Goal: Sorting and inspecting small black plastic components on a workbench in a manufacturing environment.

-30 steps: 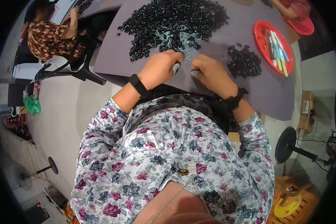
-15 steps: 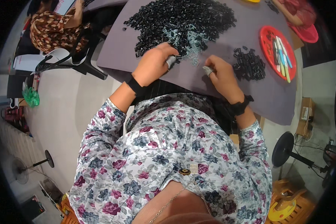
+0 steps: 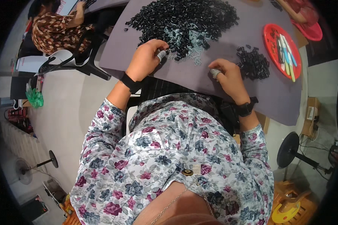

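Note:
A big heap of small black plastic pieces [image 3: 176, 18] covers the far middle of the grey tabletop. Among them, at the near side, lie thin clear pieces [image 3: 194, 54]. My left hand [image 3: 144, 60] is at the heap's near left edge, its fingers curled toward a thumb wrapped in grey. My right hand [image 3: 230, 78] rests over the table between the heap and a smaller pile of black pieces [image 3: 253, 63]. Its fingers also bend toward a grey-wrapped thumb. Whatever either hand pinches is too small or hidden to make out.
A red tray [image 3: 268, 35] at the right holds several slim-handled tools [image 3: 287, 56] and some dark pieces. Another person in a patterned top [image 3: 50, 32] sits at far left, beside a black chair [image 3: 88, 67]. A person's red sleeve [image 3: 306, 11] shows at far right.
My left hand has drawn left, off the clear pieces, uncovering the heap's near edge. My right hand has shifted slightly right and closer to me.

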Tool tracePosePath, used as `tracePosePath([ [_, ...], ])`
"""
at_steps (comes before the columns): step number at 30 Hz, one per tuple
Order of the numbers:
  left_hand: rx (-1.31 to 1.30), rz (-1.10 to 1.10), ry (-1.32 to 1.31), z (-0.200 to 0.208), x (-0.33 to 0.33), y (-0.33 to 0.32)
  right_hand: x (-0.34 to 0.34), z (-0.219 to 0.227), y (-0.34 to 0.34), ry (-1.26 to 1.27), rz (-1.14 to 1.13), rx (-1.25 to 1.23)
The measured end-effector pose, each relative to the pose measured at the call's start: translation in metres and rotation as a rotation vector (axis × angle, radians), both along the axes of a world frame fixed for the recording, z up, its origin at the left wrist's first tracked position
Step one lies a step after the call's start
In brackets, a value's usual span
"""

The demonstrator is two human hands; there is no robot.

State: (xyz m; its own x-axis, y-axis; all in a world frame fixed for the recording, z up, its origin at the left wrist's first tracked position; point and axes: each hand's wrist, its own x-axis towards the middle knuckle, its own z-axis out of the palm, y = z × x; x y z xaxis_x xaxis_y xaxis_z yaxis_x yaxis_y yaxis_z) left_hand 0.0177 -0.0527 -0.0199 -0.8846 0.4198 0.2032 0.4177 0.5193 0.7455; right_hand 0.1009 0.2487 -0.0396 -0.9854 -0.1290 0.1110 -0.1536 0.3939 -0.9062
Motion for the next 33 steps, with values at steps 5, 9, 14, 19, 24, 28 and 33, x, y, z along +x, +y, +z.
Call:
tracePosePath([
  [5, -0.133, -0.183, 0.183, 0.007, 0.009, 0.019, 0.001, 0.005, -0.003, 0.001, -0.053, -0.039],
  [9, -0.219, -0.135, 0.210, 0.004, 0.007, 0.014, 0.001, 0.003, -0.003, -0.020, -0.055, -0.069],
  [14, -0.212, -0.036, 0.203, 0.006, -0.004, 0.006, -0.003, -0.005, 0.000, 0.002, -0.050, -0.039],
  [19, -0.214, -0.202, 0.291, 0.016, -0.005, 0.029, -0.003, 0.002, -0.001, -0.025, -0.038, -0.013],
  [24, -0.326, -0.122, 0.270, 0.010, -0.023, 0.018, -0.003, -0.008, 0.003, -0.026, -0.045, -0.022],
  [28, -0.256, -0.054, 0.242, 0.004, -0.027, 0.003, -0.003, -0.005, 0.002, -0.001, -0.035, -0.019],
  [33, -0.158, -0.165, 0.222, 0.015, -0.012, 0.023, -0.004, -0.004, 0.003, -0.007, -0.032, 0.003],
])
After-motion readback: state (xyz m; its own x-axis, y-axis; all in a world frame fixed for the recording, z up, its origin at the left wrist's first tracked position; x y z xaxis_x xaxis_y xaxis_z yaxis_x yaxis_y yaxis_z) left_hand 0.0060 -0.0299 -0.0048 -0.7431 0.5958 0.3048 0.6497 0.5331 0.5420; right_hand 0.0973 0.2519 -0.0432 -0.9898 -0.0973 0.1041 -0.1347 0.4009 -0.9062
